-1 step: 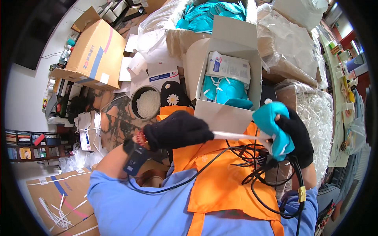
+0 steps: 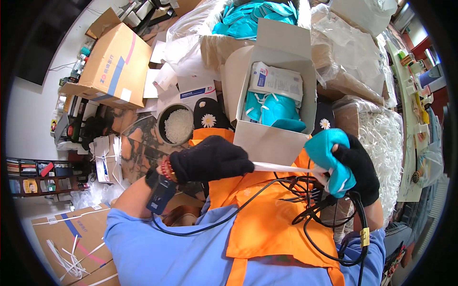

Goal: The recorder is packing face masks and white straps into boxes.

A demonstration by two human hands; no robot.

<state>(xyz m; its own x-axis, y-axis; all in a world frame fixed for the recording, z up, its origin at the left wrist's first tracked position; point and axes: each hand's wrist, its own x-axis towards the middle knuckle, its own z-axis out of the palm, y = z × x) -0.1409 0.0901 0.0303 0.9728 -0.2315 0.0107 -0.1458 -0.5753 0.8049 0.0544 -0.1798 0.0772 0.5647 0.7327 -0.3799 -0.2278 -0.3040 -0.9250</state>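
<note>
My right hand [image 2: 360, 167], in a black glove with bare fingertips, grips a teal face mask [image 2: 328, 148]. The thumb presses on the mask's outer side. My left hand [image 2: 212, 159], also gloved in black, is closed on the end of the mask's white elastic strap [image 2: 284, 167], which runs taut between both hands over my lap. Just beyond my hands stands an open white carton [image 2: 272, 140]. Several teal masks [image 2: 276, 110] lie inside it, along with a white printed packet [image 2: 277, 81].
A large box at the back holds many loose teal masks [image 2: 260, 16]. White straps fill a bag-lined box [image 2: 377, 138] on the right. A bowl of white beads [image 2: 179, 125] sits left of my foot. Black cables [image 2: 329, 209] hang over my orange apron [image 2: 281, 229].
My left hand has shifted slightly left, drawing the strap out a little further. My right hand and the mask have barely moved.
</note>
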